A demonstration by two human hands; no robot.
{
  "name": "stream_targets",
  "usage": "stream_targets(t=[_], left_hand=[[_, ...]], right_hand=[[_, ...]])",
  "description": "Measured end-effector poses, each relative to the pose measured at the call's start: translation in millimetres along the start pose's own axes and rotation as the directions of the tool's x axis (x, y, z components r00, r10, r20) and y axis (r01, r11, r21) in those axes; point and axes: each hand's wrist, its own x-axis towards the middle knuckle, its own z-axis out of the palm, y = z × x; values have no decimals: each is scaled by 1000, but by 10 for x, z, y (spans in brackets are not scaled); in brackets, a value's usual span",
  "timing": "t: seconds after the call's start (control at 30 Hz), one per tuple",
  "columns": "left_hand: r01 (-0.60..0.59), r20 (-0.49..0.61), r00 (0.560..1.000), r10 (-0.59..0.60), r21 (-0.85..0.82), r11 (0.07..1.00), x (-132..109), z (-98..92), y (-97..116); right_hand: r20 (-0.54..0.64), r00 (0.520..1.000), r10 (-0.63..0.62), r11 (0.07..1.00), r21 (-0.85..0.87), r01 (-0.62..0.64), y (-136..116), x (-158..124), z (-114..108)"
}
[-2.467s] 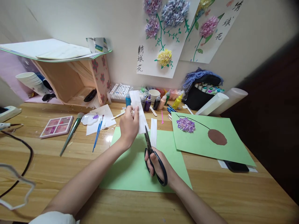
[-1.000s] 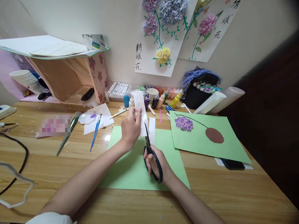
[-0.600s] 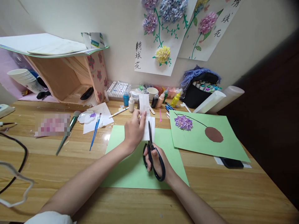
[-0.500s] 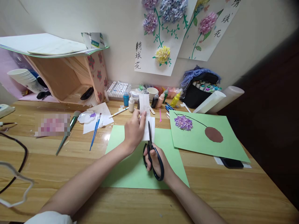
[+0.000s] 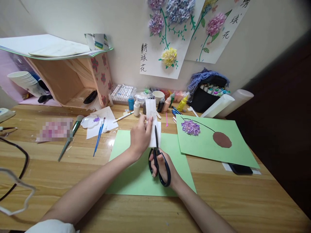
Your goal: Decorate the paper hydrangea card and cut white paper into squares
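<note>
My left hand [image 5: 139, 137] pinches a white paper strip [image 5: 151, 111] and holds it upright above a green paper sheet [image 5: 136, 174] on the wooden desk. My right hand [image 5: 163, 166] has its fingers through the black handles of a pair of scissors [image 5: 157, 155]. The blades point away from me and lie against the strip's right edge. Another white strip [image 5: 159, 129] lies flat just behind the blades.
A second green sheet [image 5: 238, 149] with a purple flower and a brown oval lies to the right, a phone [image 5: 240, 169] under its corner. Paint bottles [image 5: 167, 103], a marker set [image 5: 122, 92] and a cup line the wall. Brushes [image 5: 98, 137], a palette and a wooden box [image 5: 65, 81] stand left.
My left hand has carried the white strip to the right and slightly down, closer to the scissors. The blades have moved up along the strip's edge and the scissors have closed a little.
</note>
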Motion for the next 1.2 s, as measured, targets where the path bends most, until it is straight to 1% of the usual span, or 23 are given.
stream_targets(t=[0.23, 0.43, 0.63, 0.87, 1.07, 1.2], left_hand=[[25, 40, 999, -25, 5, 1000, -49, 56, -20], [33, 43, 999, -33, 0, 999, -63, 60, -6], [32, 50, 998, -31, -4, 999, -77, 77, -12], [49, 48, 998, -48, -14, 999, -65, 64, 4], [44, 59, 997, -42, -27, 999, -84, 70, 4], [29, 72, 997, -27, -27, 999, -103, 83, 9]], right_hand=[[-31, 999, 13, 1000, -19, -13, -6, 8, -40], [-24, 1000, -11, 999, -32, 10, -7, 13, -50], [-49, 998, -27, 997, -73, 23, 14, 22, -48], [-102, 995, 4, 998, -68, -11, 14, 35, -14], [-48, 998, -28, 997, -72, 25, -11, 24, -52], [-59, 998, -19, 996, -85, 14, -35, 30, -91]])
